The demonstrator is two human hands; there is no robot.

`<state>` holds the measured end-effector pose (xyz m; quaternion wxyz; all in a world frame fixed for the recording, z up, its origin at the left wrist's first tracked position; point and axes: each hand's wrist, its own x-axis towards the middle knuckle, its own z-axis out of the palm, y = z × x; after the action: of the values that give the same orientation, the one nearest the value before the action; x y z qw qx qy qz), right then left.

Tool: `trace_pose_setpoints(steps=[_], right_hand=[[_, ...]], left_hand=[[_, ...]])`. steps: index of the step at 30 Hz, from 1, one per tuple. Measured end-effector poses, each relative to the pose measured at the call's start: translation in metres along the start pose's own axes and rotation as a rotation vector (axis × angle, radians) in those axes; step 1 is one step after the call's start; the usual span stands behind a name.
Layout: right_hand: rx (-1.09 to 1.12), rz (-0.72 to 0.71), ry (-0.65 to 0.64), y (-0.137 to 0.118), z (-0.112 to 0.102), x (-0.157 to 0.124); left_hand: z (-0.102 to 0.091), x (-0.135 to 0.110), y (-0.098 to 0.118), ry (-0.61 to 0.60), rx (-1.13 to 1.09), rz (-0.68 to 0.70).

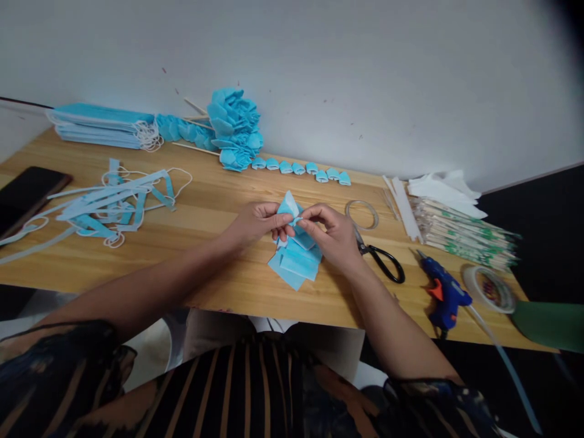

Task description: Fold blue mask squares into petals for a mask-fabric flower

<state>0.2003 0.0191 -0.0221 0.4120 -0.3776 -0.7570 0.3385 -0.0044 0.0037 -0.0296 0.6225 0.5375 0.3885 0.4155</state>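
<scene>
The surface (214, 194) ran back to the wall (365, 73), and its front edge crossed just before the person's body. Bare wood lay between the strips (114, 204) and the left hand (262, 224), and more stretched from the hands back to a row of folds (285, 166) near the wall. Room was tighter on the right: the scissors (387, 264) lay just beside the right hand (335, 236), their blades partly hidden by it, with a ring (376, 214) behind. Farther right, the glue gun (449, 298) reached down close to the front edge.

The blue piece (288, 204) was between the two hands, above the middle of the surface. The left grip held it between thumb and fingers; the right grip was narrow, thumb and forefinger pinching its right side. Its tip rose above the left thumb. Loose sheets (296, 264) lay below the hands, short of the front edge.
</scene>
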Motion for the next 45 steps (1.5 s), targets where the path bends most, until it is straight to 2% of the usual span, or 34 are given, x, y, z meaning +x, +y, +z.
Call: trace_pose_setpoints(steps=[7,14,17,23,28,32,38,45], right_hand=[[0.006,-0.014,0.007,0.001,-0.001,0.000],[0.033,-0.052,0.021,-0.002,0.000,-0.001],[0.013,-0.128,0.020,-0.004,-0.001,-0.001],[-0.174,-0.322,0.075,-0.002,-0.005,0.000],[-0.232,-0.394,0.006,0.004,-0.008,0.002],[-0.241,-0.380,-0.042,0.007,-0.009,0.003],[-0.187,-0.349,-0.023,0.010,-0.007,0.003],[-0.051,-0.177,-0.046,0.002,-0.004,0.002]], left_hand=[[0.000,0.001,0.001,-0.030,-0.042,-0.002],[0.001,0.001,0.002,0.005,0.017,0.014],[0.002,0.000,0.003,0.020,0.027,0.010],[0.002,0.002,0.001,0.031,-0.027,-0.012],[0.000,0.002,0.000,-0.020,-0.072,-0.048],[0.000,0.000,0.000,-0.050,-0.121,-0.068],[0.002,-0.001,0.000,-0.058,-0.111,-0.099],[0.000,-0.001,0.003,-0.069,0.010,-0.039]])
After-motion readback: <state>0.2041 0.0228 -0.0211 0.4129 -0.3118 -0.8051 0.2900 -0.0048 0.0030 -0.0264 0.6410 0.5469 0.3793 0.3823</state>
